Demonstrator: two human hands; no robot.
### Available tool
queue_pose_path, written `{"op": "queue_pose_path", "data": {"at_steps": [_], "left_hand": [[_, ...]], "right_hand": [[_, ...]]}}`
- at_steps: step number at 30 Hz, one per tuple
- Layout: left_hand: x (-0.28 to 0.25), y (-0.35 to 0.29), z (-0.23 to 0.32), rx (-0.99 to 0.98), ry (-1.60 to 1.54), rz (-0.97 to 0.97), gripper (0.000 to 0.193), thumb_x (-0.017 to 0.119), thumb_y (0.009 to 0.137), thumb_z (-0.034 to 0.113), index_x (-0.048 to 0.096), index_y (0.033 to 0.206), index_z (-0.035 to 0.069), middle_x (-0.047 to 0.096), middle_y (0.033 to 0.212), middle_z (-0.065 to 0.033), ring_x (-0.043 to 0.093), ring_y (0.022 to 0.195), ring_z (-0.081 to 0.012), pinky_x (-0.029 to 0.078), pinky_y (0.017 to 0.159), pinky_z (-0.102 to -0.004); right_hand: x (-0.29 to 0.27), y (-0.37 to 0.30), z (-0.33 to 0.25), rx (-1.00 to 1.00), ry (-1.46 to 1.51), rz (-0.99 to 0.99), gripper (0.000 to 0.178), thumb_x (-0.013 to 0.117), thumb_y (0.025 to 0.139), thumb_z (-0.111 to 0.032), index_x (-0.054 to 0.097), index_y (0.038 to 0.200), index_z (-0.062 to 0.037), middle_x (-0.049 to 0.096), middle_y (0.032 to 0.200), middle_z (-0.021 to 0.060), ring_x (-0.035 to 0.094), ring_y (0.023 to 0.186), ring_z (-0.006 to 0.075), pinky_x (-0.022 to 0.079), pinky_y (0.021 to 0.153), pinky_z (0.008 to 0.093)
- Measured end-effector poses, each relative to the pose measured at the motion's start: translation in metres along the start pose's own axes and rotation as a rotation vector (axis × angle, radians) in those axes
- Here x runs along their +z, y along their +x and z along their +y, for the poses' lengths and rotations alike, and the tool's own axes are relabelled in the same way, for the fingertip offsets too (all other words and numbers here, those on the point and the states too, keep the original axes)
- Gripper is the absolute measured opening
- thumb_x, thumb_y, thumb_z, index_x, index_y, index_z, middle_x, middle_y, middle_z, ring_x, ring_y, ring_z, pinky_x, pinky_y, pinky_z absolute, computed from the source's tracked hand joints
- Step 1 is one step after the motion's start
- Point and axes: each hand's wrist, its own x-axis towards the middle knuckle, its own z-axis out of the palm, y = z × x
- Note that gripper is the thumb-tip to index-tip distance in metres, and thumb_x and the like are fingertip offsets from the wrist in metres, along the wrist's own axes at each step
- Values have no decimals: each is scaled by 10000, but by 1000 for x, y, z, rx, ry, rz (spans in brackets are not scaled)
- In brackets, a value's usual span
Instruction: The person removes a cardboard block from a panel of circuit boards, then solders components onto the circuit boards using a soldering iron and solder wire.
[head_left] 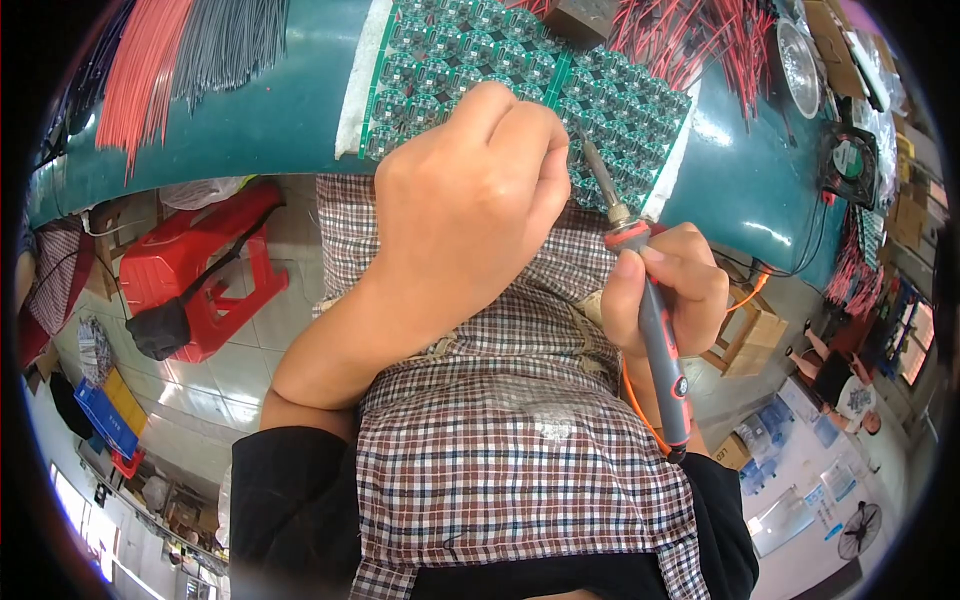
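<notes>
My left hand (465, 195) is closed with its fingers curled under, above panels of green circuit boards (450, 55). Whatever its fingertips pinch is hidden behind the hand. A grey and red soldering iron (662, 335) is gripped by my right hand (690, 280), thumb and fingers round the handle. Its tip points up and away, close to the right side of my left hand and over the boards; contact cannot be made out. Under the panels lies a white foam sheet (357, 85), showing at the edges.
Red wires (150, 75) and grey wires (232, 50) hang at the far left of the green table (275, 135). A dark block (582, 20) and loose red wires (690, 45) lie behind the boards. To the right stands a small black fan (848, 165); a red stool (185, 265) is below left.
</notes>
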Motion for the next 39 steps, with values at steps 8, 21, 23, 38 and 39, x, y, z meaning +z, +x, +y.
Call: {"op": "queue_pose_path", "data": {"at_steps": [8, 21, 23, 38, 39], "left_hand": [[4, -1, -6, 45, 22, -11, 106, 760, 790, 40, 685, 853, 79, 624, 785, -20, 632, 602, -146, 463, 496, -280], [-5, -15, -2, 23, -12, 10, 157, 740, 700, 54, 606, 755, 115, 541, 748, -29, 591, 553, -213, 465, 483, -322], [-3, -17, -3, 26, -14, 14, 157, 741, 700, 56, 606, 755, 116, 542, 749, -28, 589, 551, -213, 463, 481, -323], [-1, -17, -5, 18, 7, -26, 101, 754, 781, 33, 686, 838, 81, 617, 774, 0, 579, 536, -87, 460, 480, -242], [-1, -17, -5, 18, 5, -33, 99, 758, 787, 37, 691, 845, 82, 621, 776, -2, 583, 539, -95, 463, 480, -248]], "right_hand": [[3, 0, -1, -16, -9, -4, 302, 754, 760, -4, 498, 916, -48, 576, 665, 69, 533, 483, 185, 443, 446, 304], [-16, -1, -14, -28, 9, -58, 288, 713, 781, -19, 472, 939, -45, 543, 631, 74, 472, 456, 171, 373, 417, 299], [-12, -3, -14, -17, 14, -55, 284, 713, 780, -26, 474, 931, -50, 535, 611, 64, 473, 452, 173, 373, 415, 299], [1, -11, -7, -40, -10, -26, 291, 730, 753, -3, 485, 903, -48, 554, 622, 64, 502, 463, 177, 410, 430, 294], [1, -11, -8, -33, -16, -28, 297, 736, 751, -6, 488, 909, -51, 558, 631, 65, 507, 467, 179, 414, 433, 296]]}}
